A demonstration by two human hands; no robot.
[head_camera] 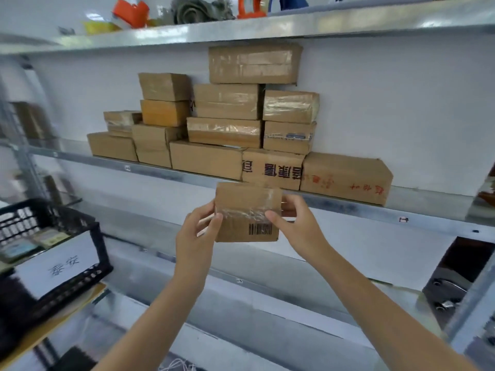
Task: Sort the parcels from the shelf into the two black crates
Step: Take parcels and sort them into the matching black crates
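Galvanised steel shelf point(160, 172) against a white wall point(401, 103). The stack point(225, 129) of brown taped parcels sits mid-shelf, about four high. Its top box is close under the upper shelf point(267, 25), which carries tape rolls and orange bits. Bottom row is at or slightly over the front lip, and bare shelf surface shows right of the stack. One parcel point(243, 202) is off the shelf, in the air in front of the lip and apart from the stack, with the barcode point(260, 229) on its near face at lower right. Left hand point(195, 236) pinches its left edge, thumb on the front and fingers behind. Right hand point(297, 226) does the same on the right edge, thumb on the tape strip. Black crate point(45, 207) is low left, well apart from the parcel, with a white label point(59, 263) on its side and some items inside, blurred. Lower shelf point(241, 311) runs under the forearms.
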